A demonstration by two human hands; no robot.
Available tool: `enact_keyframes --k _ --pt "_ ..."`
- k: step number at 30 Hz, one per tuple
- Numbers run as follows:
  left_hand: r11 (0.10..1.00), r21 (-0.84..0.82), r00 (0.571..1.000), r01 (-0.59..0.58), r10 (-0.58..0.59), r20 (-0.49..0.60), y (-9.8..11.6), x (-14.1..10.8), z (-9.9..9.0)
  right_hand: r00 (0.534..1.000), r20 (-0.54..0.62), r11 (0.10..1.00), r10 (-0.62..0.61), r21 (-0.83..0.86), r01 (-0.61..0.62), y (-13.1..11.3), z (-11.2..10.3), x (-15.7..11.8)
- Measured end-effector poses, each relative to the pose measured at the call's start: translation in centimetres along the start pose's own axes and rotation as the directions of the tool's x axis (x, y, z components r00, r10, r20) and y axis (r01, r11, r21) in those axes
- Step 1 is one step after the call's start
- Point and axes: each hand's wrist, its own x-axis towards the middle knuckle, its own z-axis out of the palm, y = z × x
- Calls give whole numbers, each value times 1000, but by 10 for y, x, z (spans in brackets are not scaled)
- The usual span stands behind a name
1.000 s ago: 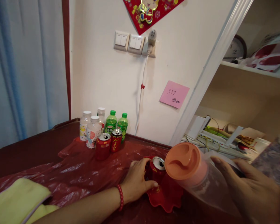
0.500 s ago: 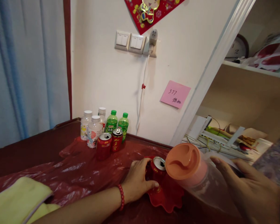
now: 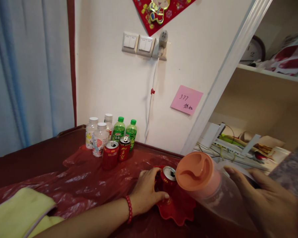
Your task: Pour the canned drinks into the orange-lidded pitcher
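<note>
My left hand point(image 3: 149, 191), with a red bead bracelet at the wrist, is closed around a red drink can point(image 3: 168, 181). That can stands upright with its top opened, on a red dish with a wavy rim point(image 3: 175, 213). In my right hand point(image 3: 268, 198) is the handle of a clear plastic pitcher point(image 3: 228, 201) with an orange lid. The pitcher is tilted to the left, its lid right beside the can's top. Whether liquid flows between them I cannot tell.
Two more red cans point(image 3: 110, 157), two green-capped bottles point(image 3: 119, 130) and several white-capped bottles point(image 3: 101, 140) stand at the back left on a red plastic sheet point(image 3: 89, 180). A yellow cloth point(image 3: 22, 211) lies front left. Behind are a wall with a cord point(image 3: 149, 115) and shelves at right.
</note>
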Motion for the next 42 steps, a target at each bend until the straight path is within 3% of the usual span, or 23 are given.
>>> enact_keyframes --k 8,14,34,42 --pt "1000 -11 1000 4 -4 -1 0 0 0 999 -7 999 51 0 -51 1 0 3" --pt "1000 -14 1000 0 0 -8 -2 -1 1 998 -55 999 23 34 -22 0 2 0" --pt "1000 -7 1000 -5 5 -2 0 0 1 994 19 993 110 47 -111 -3 2 2" --pt "1000 2 1000 1 -1 -3 -2 1 1 999 -11 994 45 100 -44 -3 4 -3"
